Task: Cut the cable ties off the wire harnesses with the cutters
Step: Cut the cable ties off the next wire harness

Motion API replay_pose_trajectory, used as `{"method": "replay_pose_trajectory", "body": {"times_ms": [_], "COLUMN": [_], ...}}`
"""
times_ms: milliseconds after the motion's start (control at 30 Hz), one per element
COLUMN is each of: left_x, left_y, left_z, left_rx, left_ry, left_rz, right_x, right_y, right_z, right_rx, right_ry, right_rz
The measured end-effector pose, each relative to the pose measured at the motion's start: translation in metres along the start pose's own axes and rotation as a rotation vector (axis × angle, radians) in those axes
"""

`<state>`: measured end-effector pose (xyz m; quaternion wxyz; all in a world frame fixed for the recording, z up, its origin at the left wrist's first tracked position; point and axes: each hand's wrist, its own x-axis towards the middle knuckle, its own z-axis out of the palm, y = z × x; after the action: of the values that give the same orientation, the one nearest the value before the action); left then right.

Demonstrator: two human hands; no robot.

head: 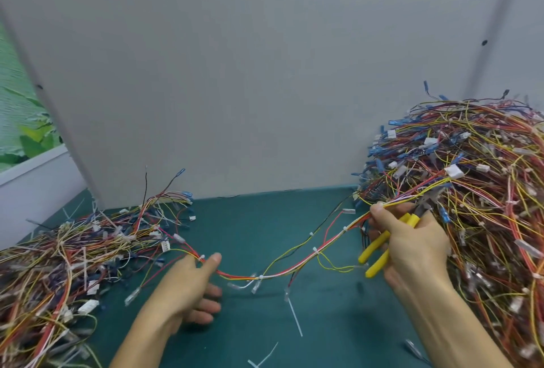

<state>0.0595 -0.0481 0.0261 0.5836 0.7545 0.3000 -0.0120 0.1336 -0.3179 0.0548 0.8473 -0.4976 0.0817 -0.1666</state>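
One wire harness (294,267) of red, yellow and white wires sags between my hands over the green mat (265,220). White cable ties (315,250) clamp it at several spots. My left hand (188,285) pinches its left end between thumb and fingers near a tie. My right hand (412,244) grips the yellow-handled cutters (382,247) and also pinches the harness's right end with thumb and forefinger. The cutter jaws (426,205) point up and right, close to the wires, partly hidden by the pile behind.
A tall heap of tied harnesses (471,191) fills the right side. A lower heap of wires (73,258) lies at the left. Cut tie scraps (294,311) lie on the mat. A grey panel (265,73) stands behind.
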Motion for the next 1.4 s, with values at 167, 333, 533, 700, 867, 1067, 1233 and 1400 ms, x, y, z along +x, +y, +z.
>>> {"method": "replay_pose_trajectory", "body": {"times_ms": [167, 333, 533, 700, 867, 1067, 1233, 1400], "left_x": [0.002, -0.009, -0.031, -0.030, -0.023, -0.021, -0.028, -0.035], "left_y": [-0.003, 0.012, 0.015, 0.007, 0.012, 0.018, 0.020, 0.026], "left_z": [-0.009, -0.003, 0.060, 0.071, 0.060, 0.056, 0.055, 0.052], "left_rx": [0.829, 0.813, 0.277, 0.179, -0.105, -0.329, -0.379, -0.311], "left_ry": [0.300, 0.442, -0.086, -0.114, -0.031, -0.017, -0.129, -0.100], "left_rz": [0.039, 0.527, 0.857, 0.795, 0.619, 0.503, 0.580, 0.649], "right_x": [-0.011, -0.028, -0.047, -0.052, -0.051, -0.072, -0.096, -0.095], "right_y": [0.007, 0.006, 0.008, 0.007, 0.004, 0.028, 0.065, 0.066], "right_z": [0.005, 0.013, 0.022, 0.022, 0.022, 0.029, 0.039, 0.052], "right_rx": [-0.311, -0.447, -0.403, -0.412, -0.463, -0.598, -0.713, -0.666], "right_ry": [-0.022, -0.209, -0.515, -0.729, -0.580, -0.408, -0.517, -0.402], "right_rz": [-0.199, -0.221, -0.063, -0.001, -0.247, -0.496, -0.458, -0.493]}}
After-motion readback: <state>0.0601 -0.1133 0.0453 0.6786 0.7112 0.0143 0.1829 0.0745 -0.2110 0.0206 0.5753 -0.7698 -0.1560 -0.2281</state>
